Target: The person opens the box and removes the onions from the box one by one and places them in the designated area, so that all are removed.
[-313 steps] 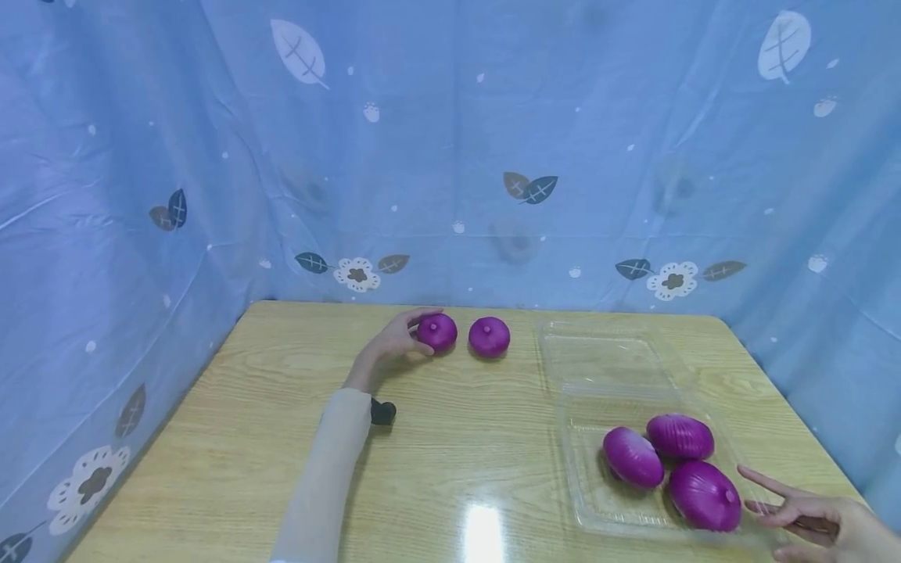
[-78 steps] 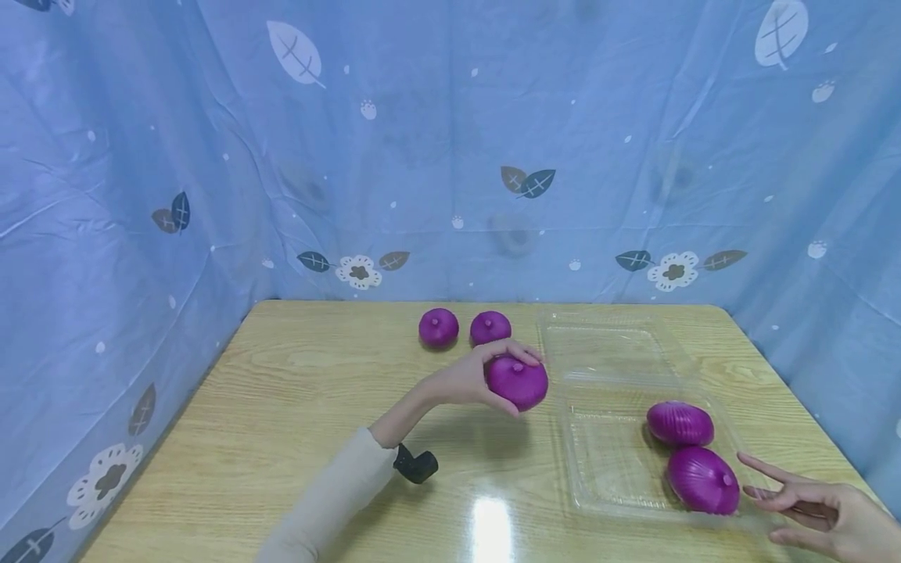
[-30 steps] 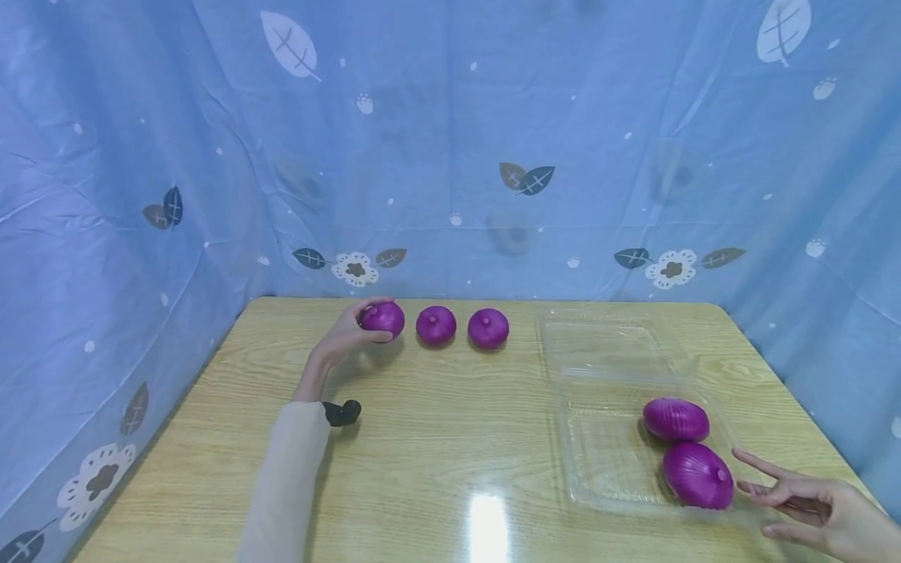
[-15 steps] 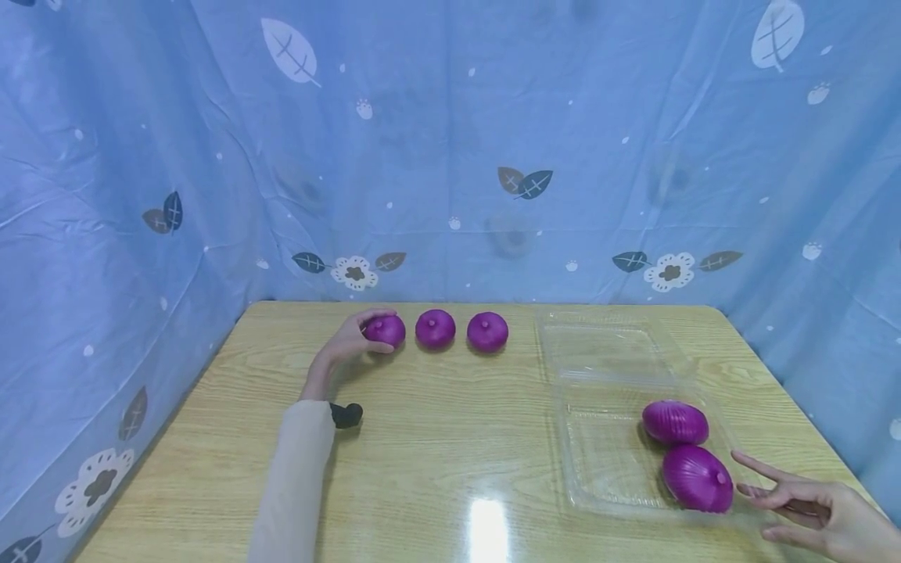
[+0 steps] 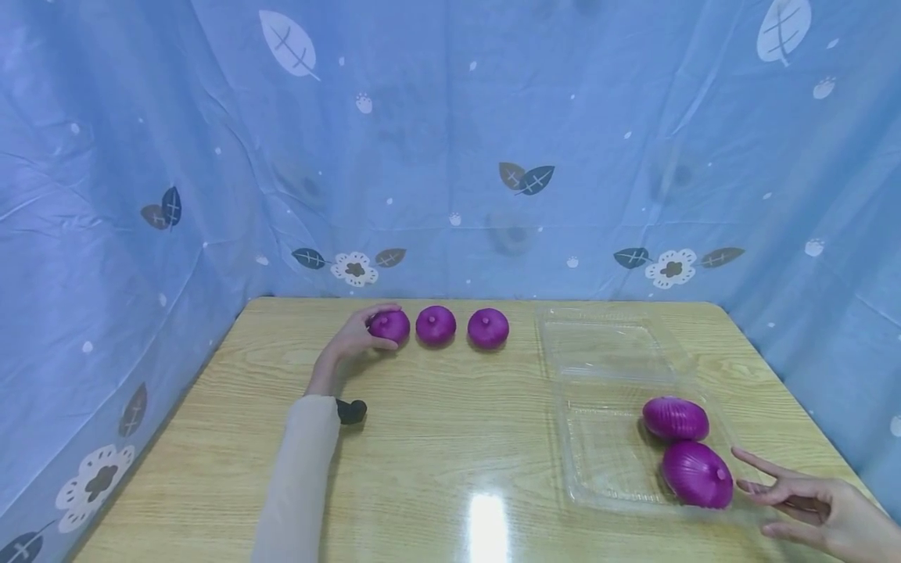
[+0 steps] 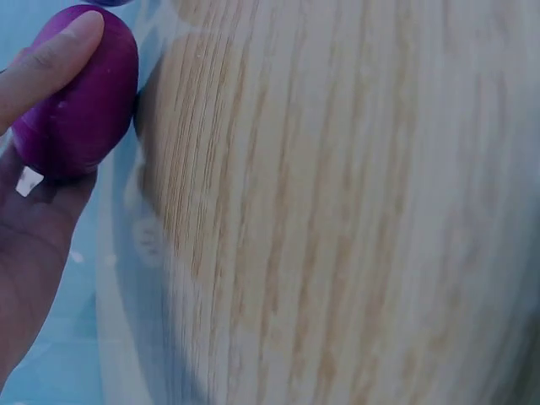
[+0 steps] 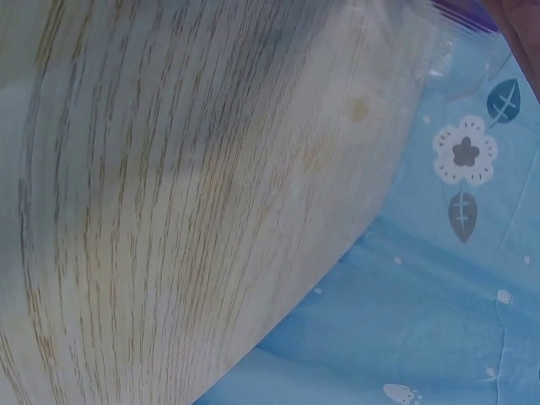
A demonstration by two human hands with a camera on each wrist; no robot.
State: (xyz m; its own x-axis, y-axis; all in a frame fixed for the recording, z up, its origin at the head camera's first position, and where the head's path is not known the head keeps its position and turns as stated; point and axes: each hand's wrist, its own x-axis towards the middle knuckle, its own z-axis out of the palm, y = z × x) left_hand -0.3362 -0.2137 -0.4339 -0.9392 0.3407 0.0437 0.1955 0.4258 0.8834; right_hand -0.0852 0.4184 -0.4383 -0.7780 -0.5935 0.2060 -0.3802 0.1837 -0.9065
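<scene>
At the far side of the table my left hand (image 5: 352, 336) grips a purple onion (image 5: 392, 328), thumb on the near side and fingers behind it. In the left wrist view the thumb lies across the onion (image 6: 89, 105). Two more onions, a middle one (image 5: 436, 326) and a right one (image 5: 488, 328), stand in line beside it, stems up. A clear hinged plastic box (image 5: 573, 469) lies unfolded at the right, with two onions (image 5: 676, 419) on their sides in its near half. My right hand (image 5: 820, 508) stays by the box's right edge, fingers loosely spread, holding nothing.
The box's clear lid half (image 5: 598, 344) lies flat toward the back. Light wood covers the tabletop (image 5: 436, 438), with a bright reflection near the front. A blue patterned curtain (image 5: 450, 156) encloses the back and sides.
My left hand has carried an onion from the box to the left end of the row, lowered it onto the table and shifted it slightly right. The right hand has hardly moved.
</scene>
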